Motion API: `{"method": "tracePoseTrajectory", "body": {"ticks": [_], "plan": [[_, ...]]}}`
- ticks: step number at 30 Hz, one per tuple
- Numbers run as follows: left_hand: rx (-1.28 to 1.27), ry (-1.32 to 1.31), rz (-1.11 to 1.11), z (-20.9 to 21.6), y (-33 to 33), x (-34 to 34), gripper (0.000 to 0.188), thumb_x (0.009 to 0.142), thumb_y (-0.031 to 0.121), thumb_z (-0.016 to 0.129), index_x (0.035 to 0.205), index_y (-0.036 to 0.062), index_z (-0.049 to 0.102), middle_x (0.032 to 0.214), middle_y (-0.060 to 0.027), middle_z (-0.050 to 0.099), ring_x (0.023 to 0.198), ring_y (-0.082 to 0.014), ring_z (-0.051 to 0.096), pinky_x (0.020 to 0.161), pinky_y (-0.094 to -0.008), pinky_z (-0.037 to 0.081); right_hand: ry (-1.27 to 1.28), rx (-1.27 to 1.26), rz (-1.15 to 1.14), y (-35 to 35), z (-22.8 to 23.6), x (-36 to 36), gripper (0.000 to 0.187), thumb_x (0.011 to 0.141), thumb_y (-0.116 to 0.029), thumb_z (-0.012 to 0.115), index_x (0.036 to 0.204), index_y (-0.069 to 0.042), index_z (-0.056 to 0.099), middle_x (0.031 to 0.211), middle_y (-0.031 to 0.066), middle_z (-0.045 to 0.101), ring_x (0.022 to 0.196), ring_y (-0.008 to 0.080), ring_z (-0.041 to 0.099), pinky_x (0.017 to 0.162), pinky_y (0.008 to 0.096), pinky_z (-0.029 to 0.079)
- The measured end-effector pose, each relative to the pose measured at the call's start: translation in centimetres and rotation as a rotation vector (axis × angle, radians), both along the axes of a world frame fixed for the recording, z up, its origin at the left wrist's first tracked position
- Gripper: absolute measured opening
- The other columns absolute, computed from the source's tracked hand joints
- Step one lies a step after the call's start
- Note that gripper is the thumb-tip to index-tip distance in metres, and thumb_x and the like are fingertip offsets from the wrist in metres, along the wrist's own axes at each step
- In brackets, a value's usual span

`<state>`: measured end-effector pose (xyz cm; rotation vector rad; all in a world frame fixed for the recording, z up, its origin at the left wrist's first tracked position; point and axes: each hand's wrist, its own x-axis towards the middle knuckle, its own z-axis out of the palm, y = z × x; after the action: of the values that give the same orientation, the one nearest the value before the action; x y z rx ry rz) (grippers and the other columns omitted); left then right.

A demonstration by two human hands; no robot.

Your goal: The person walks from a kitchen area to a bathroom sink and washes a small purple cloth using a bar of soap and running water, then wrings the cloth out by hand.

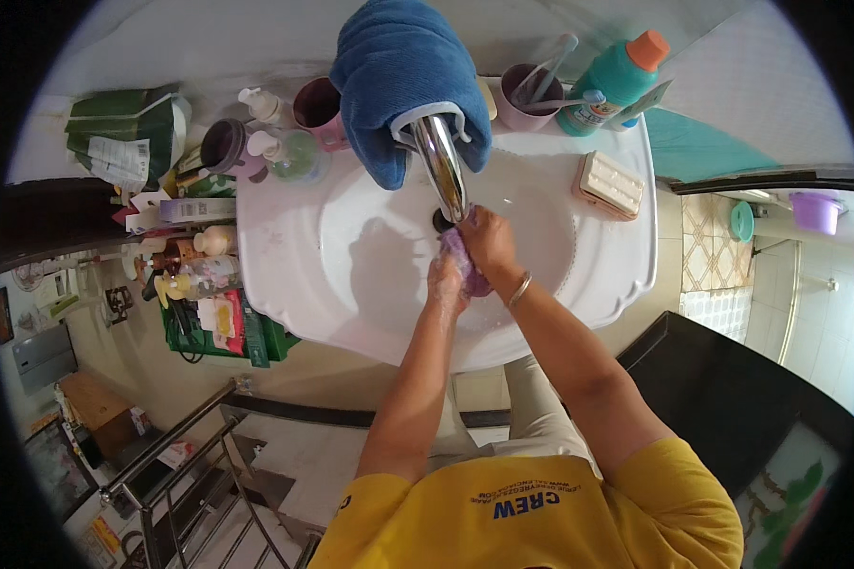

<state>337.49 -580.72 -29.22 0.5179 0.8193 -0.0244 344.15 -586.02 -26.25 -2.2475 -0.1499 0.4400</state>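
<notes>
Both my hands are together over the white washbasin [626, 248], just below the spout of the chrome faucet [440, 171]. Between them is a bunched, wet-looking purple cloth [472, 277], largely covered by fingers. My left hand [445, 277] is closed on its left side, and the skin there looks wet. From the right and above, my right hand [489, 241] grips the same cloth; a bracelet [519, 288] circles that wrist. Beside my fingers, the dark drain [441, 221] shows in part. A blue towel [399, 76] wraps the faucet's upper part.
A soap dish [609, 186] sits on the right rim. Behind it stand a teal bottle [600, 90] with an orange cap and a cup [529, 116] holding toothbrushes. Pump bottles [296, 156] line the back left. A metal railing [176, 455] is at lower left, a black-edged counter [721, 370] at right.
</notes>
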Motion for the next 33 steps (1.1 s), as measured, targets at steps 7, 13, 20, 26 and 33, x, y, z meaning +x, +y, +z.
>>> {"method": "tracePoseTrajectory", "body": {"ticks": [7, 13, 20, 26, 33], "plan": [[0.001, 0.168, 0.072, -0.3, 2.0, -1.0, 0.040, 0.093, 0.035, 0.041, 0.114, 0.0015, 0.047, 0.104, -0.0068, 0.057, 0.091, -0.0218, 0.057, 0.077, -0.0396, 0.047, 0.054, -0.172, 0.341, 0.5, -0.7, -3.6, 0.032, 0.084, -0.034, 0.050, 0.091, -0.006, 0.062, 0.077, 0.0235, 0.061, 0.072, 0.0390, 0.060, 0.064, 0.0450, 0.048], [0.011, 0.221, 0.474, -3.0, 6.6, -3.7, 0.047, 0.090, 0.040, 0.040, 0.110, -0.0018, 0.046, 0.100, -0.0146, 0.056, 0.092, -0.0274, 0.058, 0.082, -0.0412, 0.048, -0.018, -0.088, -0.084, -3.8, -4.3, 4.3, 0.039, 0.076, -0.022, 0.061, 0.109, -0.002, 0.054, 0.096, 0.0207, 0.062, 0.088, 0.0366, 0.060, 0.075, 0.0406, 0.048], [0.232, 0.331, 0.047, -3.7, 4.2, -2.1, 0.030, 0.087, 0.027, 0.051, 0.109, 0.0052, 0.048, 0.103, -0.0073, 0.056, 0.089, -0.0229, 0.057, 0.072, -0.0364, 0.049, 0.130, -0.439, 0.393, -3.0, -7.4, 0.4, 0.037, 0.075, -0.026, 0.062, 0.105, -0.005, 0.055, 0.099, 0.0209, 0.061, 0.096, 0.0364, 0.057, 0.079, 0.0419, 0.046], [-0.636, -0.233, 0.099, -12.3, 7.0, -4.5, 0.034, 0.090, 0.037, 0.046, 0.115, 0.0140, 0.047, 0.105, -0.0100, 0.055, 0.092, -0.0242, 0.056, 0.072, -0.0432, 0.050, -0.439, 0.452, 0.248, 0.8, 1.2, -6.5, 0.018, 0.064, -0.014, 0.064, 0.077, -0.003, 0.058, 0.084, 0.0173, 0.060, 0.071, 0.0349, 0.054, 0.064, 0.0387, 0.046], [0.288, -0.033, 0.238, -1.4, 2.1, 0.4, 0.035, 0.090, 0.040, 0.049, 0.083, 0.0060, 0.048, 0.076, -0.0029, 0.050, 0.069, -0.0125, 0.048, 0.064, -0.0285, 0.046, 0.015, 0.333, -0.288, 1.7, -0.5, -2.2, 0.012, 0.072, -0.004, 0.059, 0.083, -0.002, 0.055, 0.079, 0.0170, 0.057, 0.079, 0.0356, 0.055, 0.066, 0.0389, 0.046]]}}
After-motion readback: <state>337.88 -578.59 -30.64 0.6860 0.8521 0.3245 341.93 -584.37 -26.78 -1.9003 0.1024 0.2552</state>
